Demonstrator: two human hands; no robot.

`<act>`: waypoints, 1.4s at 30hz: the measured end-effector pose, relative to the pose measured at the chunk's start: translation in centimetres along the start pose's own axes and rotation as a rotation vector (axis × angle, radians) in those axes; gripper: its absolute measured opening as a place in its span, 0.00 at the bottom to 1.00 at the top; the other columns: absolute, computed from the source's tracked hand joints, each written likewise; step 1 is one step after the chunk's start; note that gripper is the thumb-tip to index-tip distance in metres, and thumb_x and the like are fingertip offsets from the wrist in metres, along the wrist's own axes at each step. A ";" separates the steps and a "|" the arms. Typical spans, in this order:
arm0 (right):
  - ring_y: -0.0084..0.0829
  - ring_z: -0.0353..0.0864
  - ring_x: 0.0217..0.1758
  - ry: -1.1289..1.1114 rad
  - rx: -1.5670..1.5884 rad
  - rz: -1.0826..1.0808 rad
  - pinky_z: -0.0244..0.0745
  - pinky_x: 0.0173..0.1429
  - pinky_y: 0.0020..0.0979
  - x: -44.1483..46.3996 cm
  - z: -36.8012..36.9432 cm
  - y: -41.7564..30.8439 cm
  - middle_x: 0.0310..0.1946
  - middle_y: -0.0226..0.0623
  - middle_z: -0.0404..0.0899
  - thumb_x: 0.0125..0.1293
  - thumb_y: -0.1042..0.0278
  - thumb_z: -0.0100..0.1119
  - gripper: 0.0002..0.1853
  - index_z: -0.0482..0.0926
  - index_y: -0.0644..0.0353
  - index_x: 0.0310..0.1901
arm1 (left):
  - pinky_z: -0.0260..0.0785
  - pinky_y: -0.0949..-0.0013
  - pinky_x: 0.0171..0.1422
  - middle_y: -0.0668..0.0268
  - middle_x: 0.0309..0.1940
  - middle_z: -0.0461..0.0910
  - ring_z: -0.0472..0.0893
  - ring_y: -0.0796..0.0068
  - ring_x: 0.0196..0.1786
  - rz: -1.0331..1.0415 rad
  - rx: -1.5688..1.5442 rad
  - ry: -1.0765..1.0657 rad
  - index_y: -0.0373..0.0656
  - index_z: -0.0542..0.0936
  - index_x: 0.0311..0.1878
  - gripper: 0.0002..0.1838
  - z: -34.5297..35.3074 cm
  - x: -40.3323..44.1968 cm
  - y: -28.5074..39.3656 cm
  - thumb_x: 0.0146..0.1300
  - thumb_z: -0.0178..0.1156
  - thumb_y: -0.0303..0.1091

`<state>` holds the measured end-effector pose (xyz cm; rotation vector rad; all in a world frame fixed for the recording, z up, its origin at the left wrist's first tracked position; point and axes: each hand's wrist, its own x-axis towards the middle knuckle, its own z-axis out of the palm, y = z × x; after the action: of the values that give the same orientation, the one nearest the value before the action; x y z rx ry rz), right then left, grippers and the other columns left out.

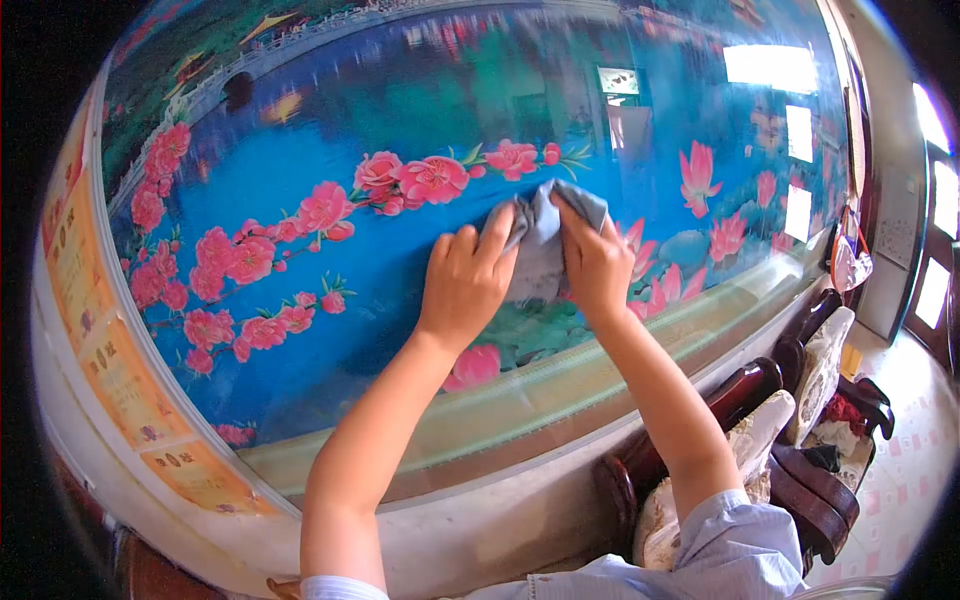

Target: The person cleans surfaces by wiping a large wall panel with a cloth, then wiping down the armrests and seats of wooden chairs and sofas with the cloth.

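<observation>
A grey-blue cloth (543, 222) is bunched between both hands, in front of a large glossy picture (400, 130) of water, pink blossoms and lotus flowers. My left hand (467, 280) grips the cloth's left side, with thumb and index finger on it and the other fingers bent. On the right side, my right hand (597, 262) is closed on the cloth with its fingertips at the upper edge. Part of the cloth hangs down between the two hands, over the lotus leaves in the picture.
Orange certificates (130, 385) line the wall at left. Dark wooden seats with pale cushions (765, 435) stand below the picture at right. Beyond them are a hanging bag (851, 262), tiled floor (905, 450) and a bright doorway or window.
</observation>
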<state>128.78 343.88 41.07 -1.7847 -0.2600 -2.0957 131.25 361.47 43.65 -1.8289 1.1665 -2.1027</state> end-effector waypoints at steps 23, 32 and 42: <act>0.38 0.85 0.39 0.040 -0.023 -0.056 0.81 0.38 0.35 2.3 2.4 -4.6 0.47 0.36 0.82 0.63 0.71 0.55 0.17 0.83 0.44 0.52 | 0.73 0.65 0.37 0.74 0.50 0.77 0.78 0.70 0.40 -0.033 0.072 0.046 0.46 0.83 0.42 0.08 -2.2 1.4 -5.8 0.59 0.62 0.32; 0.43 0.84 0.31 0.091 -0.212 -0.163 0.79 0.35 0.39 12.6 7.7 -10.6 0.38 0.37 0.82 0.64 0.66 0.55 0.14 0.84 0.39 0.48 | 0.76 0.63 0.44 0.69 0.51 0.77 0.80 0.65 0.42 -0.193 0.134 0.149 0.45 0.81 0.50 0.13 -4.4 4.8 -15.1 0.62 0.56 0.29; 0.40 0.85 0.43 0.043 -0.015 -0.128 0.81 0.43 0.35 2.6 7.0 -12.1 0.49 0.37 0.82 0.63 0.67 0.59 0.17 0.83 0.42 0.53 | 0.75 0.66 0.45 0.70 0.49 0.77 0.79 0.65 0.44 -0.229 -0.025 0.100 0.44 0.81 0.47 0.13 -5.4 -4.2 -11.5 0.58 0.57 0.29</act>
<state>130.02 357.13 46.06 -1.7721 -0.3568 -2.2268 131.96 374.26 47.49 -1.9739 1.0531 -2.3360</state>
